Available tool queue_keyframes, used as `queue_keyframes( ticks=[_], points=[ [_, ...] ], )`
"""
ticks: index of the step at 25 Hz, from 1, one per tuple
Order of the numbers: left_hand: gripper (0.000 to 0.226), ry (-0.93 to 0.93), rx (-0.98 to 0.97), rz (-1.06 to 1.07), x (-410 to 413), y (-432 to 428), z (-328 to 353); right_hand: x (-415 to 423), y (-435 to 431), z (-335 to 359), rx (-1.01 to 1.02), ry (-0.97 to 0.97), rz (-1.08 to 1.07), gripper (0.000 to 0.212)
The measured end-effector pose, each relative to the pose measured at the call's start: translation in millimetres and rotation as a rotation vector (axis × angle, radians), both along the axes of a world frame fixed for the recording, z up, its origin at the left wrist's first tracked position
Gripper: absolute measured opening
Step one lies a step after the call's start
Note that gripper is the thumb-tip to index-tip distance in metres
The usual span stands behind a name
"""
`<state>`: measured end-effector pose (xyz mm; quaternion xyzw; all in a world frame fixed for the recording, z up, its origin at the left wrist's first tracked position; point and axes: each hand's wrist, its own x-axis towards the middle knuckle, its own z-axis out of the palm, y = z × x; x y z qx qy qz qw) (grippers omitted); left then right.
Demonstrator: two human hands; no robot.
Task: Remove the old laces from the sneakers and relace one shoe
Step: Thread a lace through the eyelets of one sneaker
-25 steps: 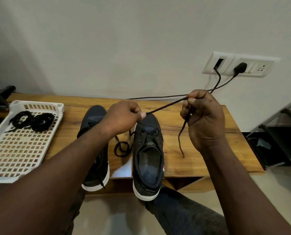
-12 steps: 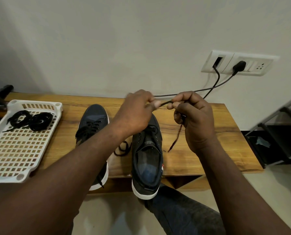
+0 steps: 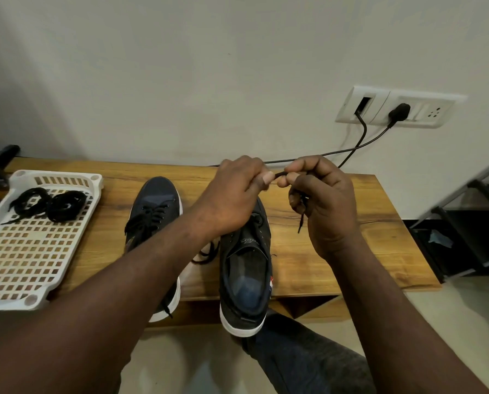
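Note:
Two dark sneakers with white soles stand on the wooden table. The left sneaker is still laced. The right sneaker is partly hidden by my left arm. Above its toe, my left hand and my right hand pinch a short stretch of a black lace between thumbs and fingers. The lace's free end hangs below my right hand. More of the lace lies looped between the shoes.
A white perforated basket at the table's left holds two coiled black laces. A wall socket with a plugged-in black cable is behind my hands. A dark metal rack stands at the right. My knee is below the table edge.
My hands have come together above the right sneaker. The stretch of lace between them has shrunk from a long taut span to a short piece.

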<state>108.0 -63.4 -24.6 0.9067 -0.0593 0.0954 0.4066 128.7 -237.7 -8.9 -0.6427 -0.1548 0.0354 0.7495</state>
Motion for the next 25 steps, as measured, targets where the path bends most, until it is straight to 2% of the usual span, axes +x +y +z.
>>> queue_keyframes(
  ticks=[2,5,8,10,11,12,15,16,17,19,22,24,25],
  points=[
    [0.027,0.112,0.236,0.211,4,9,-8,1,-3,0,0.020,0.010,-0.010,0.010],
    [0.033,0.348,0.326,0.381,4,21,-14,-1,0,-1,0.027,0.020,0.019,0.013],
    [0.035,0.355,0.431,0.443,3,19,-17,-4,4,-2,0.017,0.004,0.063,0.013],
    [0.033,0.306,0.394,0.461,7,20,-20,-5,5,-1,0.054,0.017,0.071,0.014],
    [0.032,0.286,0.296,0.445,9,20,-21,-4,4,0,0.076,0.027,0.069,0.015],
    [0.031,0.270,0.109,0.414,9,19,-20,-4,3,0,0.092,0.033,0.065,0.018],
    [0.025,0.191,-0.702,0.203,7,6,11,-1,0,2,0.125,-0.003,0.048,0.034],
    [0.021,0.111,-0.870,0.079,8,4,24,0,-1,2,0.133,-0.030,0.055,0.038],
    [0.016,0.032,-0.934,-0.013,10,3,33,0,-1,2,0.127,-0.055,0.061,0.040],
    [0.014,-0.010,-0.823,-0.011,12,8,36,-1,1,0,0.062,-0.073,0.029,0.037],
    [0.028,0.229,-0.295,0.297,9,25,13,-3,6,-5,-0.109,-0.061,-0.048,0.021],
    [0.030,0.422,0.080,0.325,3,35,2,0,8,-11,-0.231,-0.077,-0.106,0.016],
    [0.027,0.483,0.170,0.301,-1,36,1,1,8,-14,-0.292,-0.098,-0.145,0.014]
  ],
)
